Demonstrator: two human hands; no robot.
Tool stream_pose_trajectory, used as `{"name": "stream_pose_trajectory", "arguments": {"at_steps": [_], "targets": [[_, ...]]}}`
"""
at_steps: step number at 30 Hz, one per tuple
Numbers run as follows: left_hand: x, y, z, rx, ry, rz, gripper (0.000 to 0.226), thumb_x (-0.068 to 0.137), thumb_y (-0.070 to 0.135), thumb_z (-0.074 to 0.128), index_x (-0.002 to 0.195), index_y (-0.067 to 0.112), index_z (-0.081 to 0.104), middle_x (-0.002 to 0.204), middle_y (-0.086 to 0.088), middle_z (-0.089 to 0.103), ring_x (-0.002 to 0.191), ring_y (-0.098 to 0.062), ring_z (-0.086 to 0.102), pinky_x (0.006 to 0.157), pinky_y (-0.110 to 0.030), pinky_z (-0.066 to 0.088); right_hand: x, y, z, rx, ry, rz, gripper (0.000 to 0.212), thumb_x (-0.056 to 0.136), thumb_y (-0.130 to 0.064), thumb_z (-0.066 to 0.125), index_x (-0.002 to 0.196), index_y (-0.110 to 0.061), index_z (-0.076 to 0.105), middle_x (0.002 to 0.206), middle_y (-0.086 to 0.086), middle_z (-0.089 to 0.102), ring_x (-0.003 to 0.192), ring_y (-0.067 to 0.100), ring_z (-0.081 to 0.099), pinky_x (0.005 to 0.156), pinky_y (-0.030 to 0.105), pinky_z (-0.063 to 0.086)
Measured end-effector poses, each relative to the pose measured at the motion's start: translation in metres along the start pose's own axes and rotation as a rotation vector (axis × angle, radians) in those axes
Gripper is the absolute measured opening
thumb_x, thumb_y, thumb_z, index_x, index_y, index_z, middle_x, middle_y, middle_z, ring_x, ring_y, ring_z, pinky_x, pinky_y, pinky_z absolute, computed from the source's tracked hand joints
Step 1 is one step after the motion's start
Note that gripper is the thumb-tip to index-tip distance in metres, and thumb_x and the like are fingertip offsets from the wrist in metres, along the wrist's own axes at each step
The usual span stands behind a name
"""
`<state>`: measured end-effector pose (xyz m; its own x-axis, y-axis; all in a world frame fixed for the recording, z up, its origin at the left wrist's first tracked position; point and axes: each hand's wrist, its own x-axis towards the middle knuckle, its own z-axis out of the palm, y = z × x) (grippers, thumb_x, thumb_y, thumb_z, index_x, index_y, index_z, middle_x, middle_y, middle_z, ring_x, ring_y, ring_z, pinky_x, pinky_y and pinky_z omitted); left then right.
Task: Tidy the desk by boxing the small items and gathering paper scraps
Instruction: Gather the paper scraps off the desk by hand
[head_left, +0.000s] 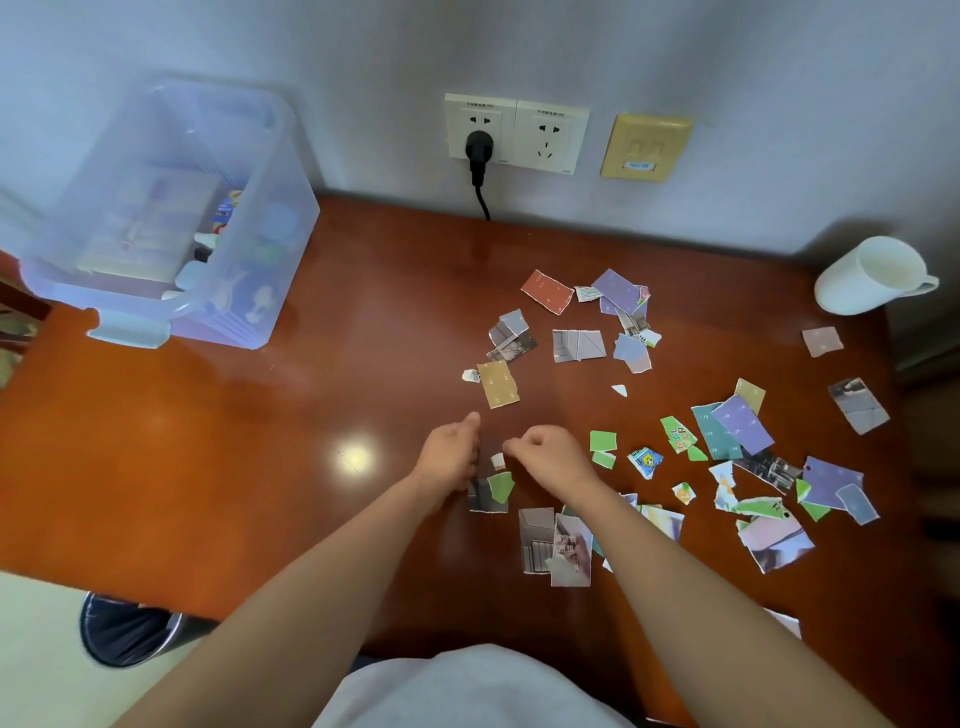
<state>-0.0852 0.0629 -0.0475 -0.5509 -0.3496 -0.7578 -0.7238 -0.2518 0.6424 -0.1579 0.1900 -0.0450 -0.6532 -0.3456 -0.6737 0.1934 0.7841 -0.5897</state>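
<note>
Torn paper scraps (576, 345) of several colours lie scattered over the middle and right of the brown desk (208, 441). My left hand (449, 452) and my right hand (550, 457) are close together at the desk's centre, both with curled fingers. A grey and a green scrap (493, 491) stick out below my left hand, which seems to grip them. My right fingertips pinch a small white scrap (497, 460) between the two hands. A clear plastic box (171, 218) holding small items stands open at the back left.
A white mug (867, 275) lies on its side at the back right corner. A black plug and cable (479, 161) hang from the wall socket behind the desk. A black bin (124, 631) stands on the floor at the lower left. More scraps (556, 545) lie under my right forearm.
</note>
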Motion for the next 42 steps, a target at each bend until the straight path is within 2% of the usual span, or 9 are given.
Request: {"name": "stream_pose_trajectory", "arguments": {"at_steps": [4, 6, 8, 13, 19, 28, 33, 37, 42], "targets": [[-0.005, -0.020, -0.005, 0.637, 0.059, 0.183, 0.021, 0.096, 0.040, 0.045, 0.085, 0.025, 0.055, 0.079, 0.006, 0.063, 0.079, -0.020, 0.061, 0.071, -0.032, 0.047, -0.004, 0.005, 0.003, -0.210, -0.004, -0.125, 0.016, 0.082, -0.023, 0.065, 0.094, -0.033, 0.061, 0.072, -0.016, 0.053, 0.076, 0.013, 0.055, 0.065, 0.027, 0.043], [-0.010, -0.022, -0.008, 0.772, 0.057, 0.206, 0.009, 0.087, 0.038, 0.055, 0.090, 0.030, 0.055, 0.081, 0.011, 0.062, 0.084, -0.016, 0.062, 0.070, -0.029, 0.046, -0.005, 0.006, 0.005, -0.324, -0.003, -0.178, 0.028, 0.083, -0.017, 0.061, 0.103, -0.036, 0.061, 0.074, -0.018, 0.051, 0.080, 0.013, 0.054, 0.066, 0.026, 0.042], [-0.012, -0.023, -0.009, 0.870, 0.040, 0.253, 0.021, 0.078, 0.038, 0.064, 0.095, 0.033, 0.053, 0.085, 0.012, 0.062, 0.088, -0.015, 0.062, 0.070, -0.028, 0.047, -0.005, 0.007, 0.007, -0.379, 0.008, -0.208, 0.032, 0.083, -0.016, 0.059, 0.107, -0.037, 0.060, 0.085, -0.018, 0.057, 0.087, 0.014, 0.057, 0.067, 0.027, 0.042], [-0.015, -0.027, -0.010, 1.049, 0.059, 0.358, 0.047, 0.070, 0.048, 0.075, 0.106, 0.031, 0.049, 0.096, 0.010, 0.066, 0.092, -0.016, 0.062, 0.069, -0.027, 0.043, -0.007, 0.008, 0.013, -0.447, 0.076, -0.278, 0.022, 0.088, -0.029, 0.063, 0.109, -0.038, 0.059, 0.109, -0.012, 0.060, 0.093, 0.015, 0.060, 0.068, 0.027, 0.047], [-0.013, -0.028, -0.007, 1.113, 0.067, 0.380, 0.034, 0.075, 0.042, 0.075, 0.100, 0.026, 0.057, 0.100, 0.007, 0.066, 0.097, -0.018, 0.062, 0.073, -0.029, 0.046, -0.006, 0.007, 0.021, -0.532, 0.151, -0.296, 0.012, 0.091, -0.030, 0.061, 0.103, -0.034, 0.059, 0.104, -0.009, 0.055, 0.083, 0.016, 0.059, 0.060, 0.024, 0.040], [-0.014, -0.031, -0.002, 1.143, 0.081, 0.400, 0.045, 0.077, 0.042, 0.071, 0.112, 0.023, 0.049, 0.104, 0.000, 0.067, 0.098, -0.026, 0.063, 0.074, -0.032, 0.047, -0.003, 0.000, 0.018, -0.578, 0.123, -0.251, 0.006, 0.089, -0.031, 0.062, 0.084, -0.031, 0.059, 0.098, -0.008, 0.055, 0.085, 0.018, 0.061, 0.064, 0.027, 0.041], [-0.016, -0.020, 0.003, 1.104, 0.016, 0.348, 0.045, 0.076, 0.039, 0.068, 0.114, 0.024, 0.050, 0.107, 0.001, 0.066, 0.101, -0.025, 0.062, 0.075, -0.030, 0.045, -0.003, 0.003, 0.009, -0.019, 0.139, -0.114, 0.011, 0.080, -0.022, 0.071, 0.070, -0.022, 0.067, 0.076, -0.008, 0.065, 0.075, 0.014, 0.059, 0.066, 0.027, 0.044], [-0.017, -0.018, 0.009, 1.072, -0.006, 0.327, 0.047, 0.075, 0.045, 0.067, 0.113, 0.026, 0.047, 0.107, 0.004, 0.064, 0.102, -0.021, 0.061, 0.076, -0.029, 0.043, -0.011, 0.001, -0.005, 0.469, 0.126, 0.096, 0.007, 0.080, -0.011, 0.064, 0.074, -0.008, 0.065, 0.066, 0.007, 0.064, 0.052, 0.014, 0.050, 0.044, 0.023, 0.038], [-0.012, -0.022, 0.010, 1.141, 0.057, 0.383, 0.035, 0.086, 0.040, 0.063, 0.113, 0.024, 0.049, 0.108, 0.000, 0.066, 0.103, -0.025, 0.062, 0.080, -0.033, 0.047, -0.016, 0.003, -0.010, 0.524, 0.074, 0.104, 0.015, 0.084, -0.001, 0.049, 0.073, -0.011, 0.051, 0.064, 0.008, 0.059, 0.047, 0.013, 0.046, 0.040, 0.019, 0.030]]}}
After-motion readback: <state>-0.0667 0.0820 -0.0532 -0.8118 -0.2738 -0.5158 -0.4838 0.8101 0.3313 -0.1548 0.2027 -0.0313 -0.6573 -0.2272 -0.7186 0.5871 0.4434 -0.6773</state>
